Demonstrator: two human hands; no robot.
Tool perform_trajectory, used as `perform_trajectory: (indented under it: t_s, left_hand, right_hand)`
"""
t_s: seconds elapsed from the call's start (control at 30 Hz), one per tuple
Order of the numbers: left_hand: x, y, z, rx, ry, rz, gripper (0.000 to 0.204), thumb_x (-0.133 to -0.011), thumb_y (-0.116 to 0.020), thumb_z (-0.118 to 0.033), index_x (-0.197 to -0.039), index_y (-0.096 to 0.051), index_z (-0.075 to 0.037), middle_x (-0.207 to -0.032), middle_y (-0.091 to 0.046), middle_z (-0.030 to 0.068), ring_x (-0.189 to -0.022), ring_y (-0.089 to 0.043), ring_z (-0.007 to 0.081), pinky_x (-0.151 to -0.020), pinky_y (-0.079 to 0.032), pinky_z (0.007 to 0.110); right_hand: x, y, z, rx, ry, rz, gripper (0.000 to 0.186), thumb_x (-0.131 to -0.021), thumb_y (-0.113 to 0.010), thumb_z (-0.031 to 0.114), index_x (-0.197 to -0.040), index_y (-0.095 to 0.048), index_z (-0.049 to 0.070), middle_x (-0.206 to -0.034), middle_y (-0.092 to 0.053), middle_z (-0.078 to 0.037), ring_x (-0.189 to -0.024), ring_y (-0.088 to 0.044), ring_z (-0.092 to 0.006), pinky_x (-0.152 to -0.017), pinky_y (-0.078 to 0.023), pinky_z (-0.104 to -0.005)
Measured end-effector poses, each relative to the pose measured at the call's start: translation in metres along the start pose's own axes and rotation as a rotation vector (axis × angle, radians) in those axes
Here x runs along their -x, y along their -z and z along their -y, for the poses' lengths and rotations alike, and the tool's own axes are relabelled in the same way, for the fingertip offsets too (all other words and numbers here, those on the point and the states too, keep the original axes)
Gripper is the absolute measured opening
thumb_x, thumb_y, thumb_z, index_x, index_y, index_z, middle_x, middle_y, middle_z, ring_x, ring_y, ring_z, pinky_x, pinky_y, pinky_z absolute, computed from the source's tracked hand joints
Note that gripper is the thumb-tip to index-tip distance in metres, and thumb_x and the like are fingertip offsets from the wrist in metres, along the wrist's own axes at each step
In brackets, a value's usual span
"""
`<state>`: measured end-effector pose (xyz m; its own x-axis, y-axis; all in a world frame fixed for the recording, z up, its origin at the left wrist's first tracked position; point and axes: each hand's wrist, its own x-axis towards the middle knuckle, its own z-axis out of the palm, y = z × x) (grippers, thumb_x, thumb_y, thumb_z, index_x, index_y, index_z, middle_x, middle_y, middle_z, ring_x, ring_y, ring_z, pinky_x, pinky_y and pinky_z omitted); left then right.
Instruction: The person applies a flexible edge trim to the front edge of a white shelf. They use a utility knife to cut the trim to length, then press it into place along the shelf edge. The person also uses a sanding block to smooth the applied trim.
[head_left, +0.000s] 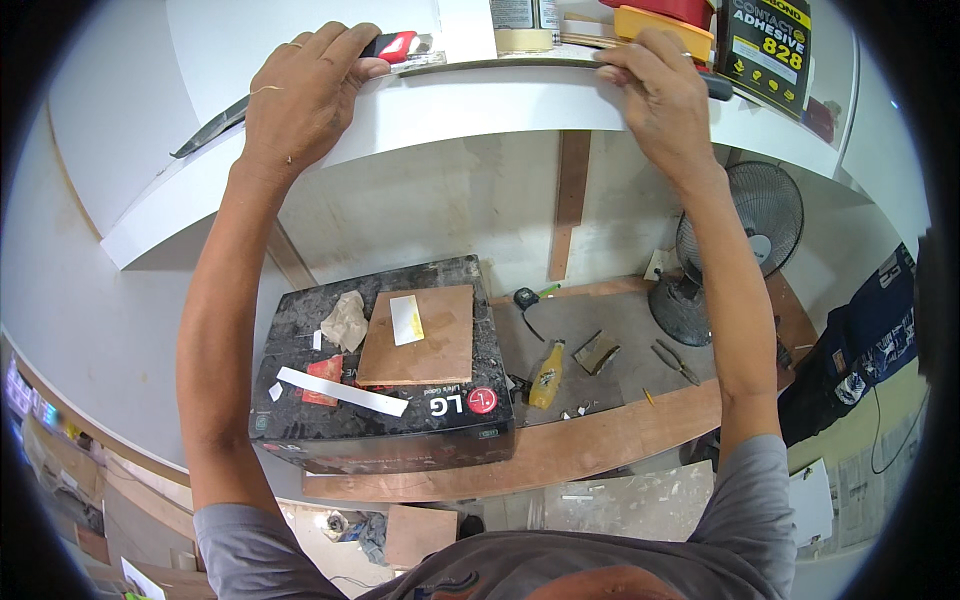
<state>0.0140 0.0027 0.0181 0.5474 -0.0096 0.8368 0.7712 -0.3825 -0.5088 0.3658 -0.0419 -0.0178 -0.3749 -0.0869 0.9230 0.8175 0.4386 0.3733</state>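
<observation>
Both my arms reach up to the front edge of a white shelf (480, 108). A long, thin dark tool (500, 65), perhaps a file, runs along that edge, curved by the lens. My left hand (305, 100) is closed over its left part, and a dark pointed end (212, 127) sticks out beyond the hand. My right hand (665, 105) is closed on the right part, beside a black handle (717, 87). A red-and-black object (393, 46) lies on the shelf against my left fingers; its kind is unclear.
On the shelf stand a tape roll (523, 40), a yellow tub (662, 28) and a black-and-yellow can (768, 50). Below are a black carton (420, 428) bearing a brown board (440, 335), a yellow bottle (547, 376), pliers (677, 362) and a fan (740, 215). Dark clothing (850, 350) appears at right.
</observation>
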Motion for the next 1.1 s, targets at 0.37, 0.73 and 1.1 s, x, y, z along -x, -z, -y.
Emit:
perform_trajectory:
  t_s: [0.37, 0.73, 1.1]
  left_hand:
    - [0.002, -0.002, 0.002, 0.001, -0.009, -0.018, 0.026, -0.1, -0.066, -0.023, -0.122, -0.071, -0.01, -0.1, -0.073, 0.0046, -0.086, -0.067, 0.0248, -0.078, -0.053, 0.04]
    - [-0.002, 0.0, -0.001, -0.006, -0.014, -0.024, 0.03, -0.1, -0.066, -0.032, -0.12, -0.071, -0.01, -0.099, -0.073, 0.0048, -0.086, -0.067, 0.0255, -0.077, -0.053, 0.04]
    - [-0.001, -0.001, 0.004, 0.008, -0.014, 0.005, 0.029, -0.101, -0.065, -0.03, -0.123, -0.071, -0.012, -0.1, -0.073, 0.0034, -0.086, -0.067, 0.0248, -0.078, -0.053, 0.04]
  right_hand:
    - [0.003, 0.001, -0.003, 0.024, 0.002, 0.005, 0.013, -0.087, -0.075, 0.001, -0.1, -0.074, 0.003, -0.091, -0.062, -0.008, -0.09, -0.062, -0.028, -0.08, -0.05, -0.0385]
    - [-0.002, 0.007, 0.002, 0.026, 0.04, -0.017, 0.011, -0.087, -0.076, 0.002, -0.098, -0.074, 0.002, -0.089, -0.062, -0.009, -0.089, -0.061, -0.0274, -0.08, -0.05, -0.0381]
    - [-0.009, -0.006, 0.004, -0.029, 0.058, -0.002, 0.014, -0.088, -0.075, 0.003, -0.102, -0.073, 0.002, -0.088, -0.059, -0.009, -0.087, -0.06, -0.0267, -0.078, -0.049, -0.0378]
